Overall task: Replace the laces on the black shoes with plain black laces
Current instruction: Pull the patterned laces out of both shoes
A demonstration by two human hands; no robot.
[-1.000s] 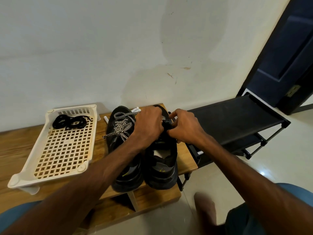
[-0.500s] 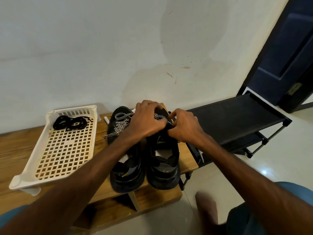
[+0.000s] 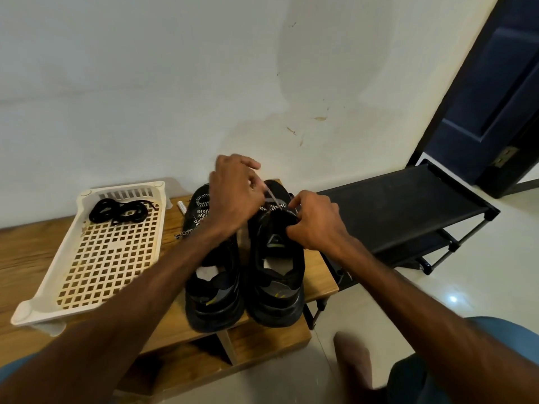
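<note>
No word or number can be read. A small pale triangular emblem point(image 3: 275, 242) sits on the tongue of the right shoe point(image 3: 274, 287), just beside the right hand point(image 3: 315, 220). Faint marks point(image 3: 348, 277) on the shoe rack point(image 3: 408, 205) under that forearm may be lettering, but they are too blurred to read.

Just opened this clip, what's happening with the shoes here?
A person is unlacing the right shoe of a black pair standing on a wooden bench. The left hand pinches a strand of its patterned lace and lifts it above the shoe, while the right hand grips the shoe's upper near the eyelets. The left shoe is laced in the same pattern. The plain black laces lie coiled in the white tray, untouched.
</note>
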